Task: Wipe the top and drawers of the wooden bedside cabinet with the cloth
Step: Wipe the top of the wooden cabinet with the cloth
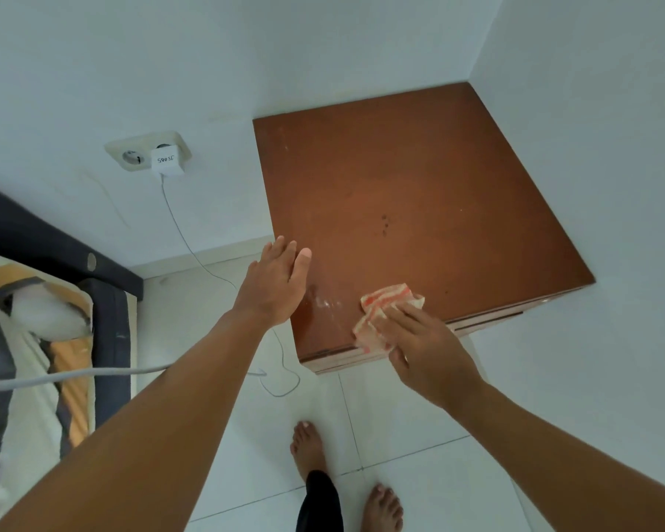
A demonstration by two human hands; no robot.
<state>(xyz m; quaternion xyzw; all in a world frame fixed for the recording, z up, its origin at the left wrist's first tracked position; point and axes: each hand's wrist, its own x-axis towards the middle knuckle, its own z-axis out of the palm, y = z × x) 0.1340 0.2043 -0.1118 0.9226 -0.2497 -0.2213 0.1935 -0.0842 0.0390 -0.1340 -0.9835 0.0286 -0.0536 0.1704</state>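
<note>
Right hand [427,351] presses cloth [381,307] onto cabinet [400,186] top.

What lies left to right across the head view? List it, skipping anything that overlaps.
In order: bed → white charger → left hand → cloth. The cabinet and right hand overlap these, so they are left out.

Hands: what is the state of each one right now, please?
Left hand: open, fingers straight, holding nothing.
Right hand: open, flat fingers pressing the cloth onto the cabinet top.
</note>
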